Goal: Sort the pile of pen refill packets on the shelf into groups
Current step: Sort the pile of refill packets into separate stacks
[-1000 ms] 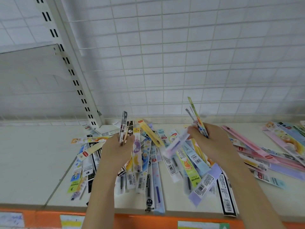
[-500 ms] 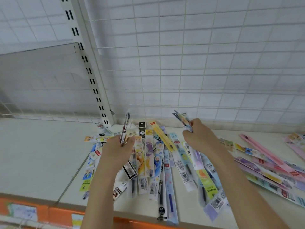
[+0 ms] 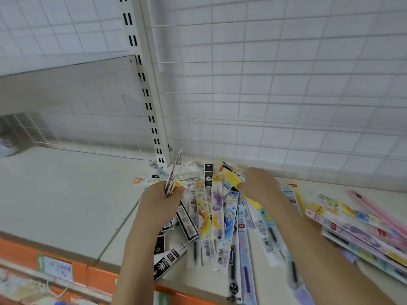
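While left hand [image 3: 161,200] grips packets [image 3: 174,172] | right hand [image 3: 258,183] on pile [image 3: 218,219]

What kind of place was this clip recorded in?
Most likely a stationery shop aisle. A white wire-grid back panel and slotted upright form retail shelving, the shelf has an orange front edge with a price label, and packaged pen refill packets lie heaped on it.

Your left hand [image 3: 161,200] is raised, its fingers curled in a pinch. Your right hand [image 3: 258,183] reaches forward, knuckles up, fingers curled down. Both forearms are bare.
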{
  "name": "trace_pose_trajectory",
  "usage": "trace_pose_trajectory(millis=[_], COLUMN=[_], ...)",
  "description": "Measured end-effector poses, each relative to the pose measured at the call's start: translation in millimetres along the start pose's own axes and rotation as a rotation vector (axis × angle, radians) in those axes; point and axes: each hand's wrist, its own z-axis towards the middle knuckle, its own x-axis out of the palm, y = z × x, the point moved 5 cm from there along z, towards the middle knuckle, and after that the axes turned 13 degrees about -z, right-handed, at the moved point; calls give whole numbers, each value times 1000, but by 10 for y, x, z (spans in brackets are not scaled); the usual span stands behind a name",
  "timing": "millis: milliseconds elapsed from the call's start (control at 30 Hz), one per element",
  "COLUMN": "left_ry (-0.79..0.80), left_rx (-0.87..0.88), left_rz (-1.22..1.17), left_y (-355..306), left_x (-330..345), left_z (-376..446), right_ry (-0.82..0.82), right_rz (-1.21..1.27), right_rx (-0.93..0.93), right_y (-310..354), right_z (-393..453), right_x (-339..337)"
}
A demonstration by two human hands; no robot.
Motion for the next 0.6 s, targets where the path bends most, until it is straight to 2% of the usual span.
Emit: trace_pose_trajectory(millis=[167,433,600], left_ry=[69,252,267], left_rx=[20,2,-5], left_rz=[92,457,327], left_y=[-53,-59,-18], left_x=[251,643,674], left_z=[49,19,61], right_ry=[-31,-54,-92], right_rz=[132,192,199], right_rx=[30,110,105], right_y=[-190,-511,-537], right_z=[-12,-203,-294], right_x=[-123,-118,-157])
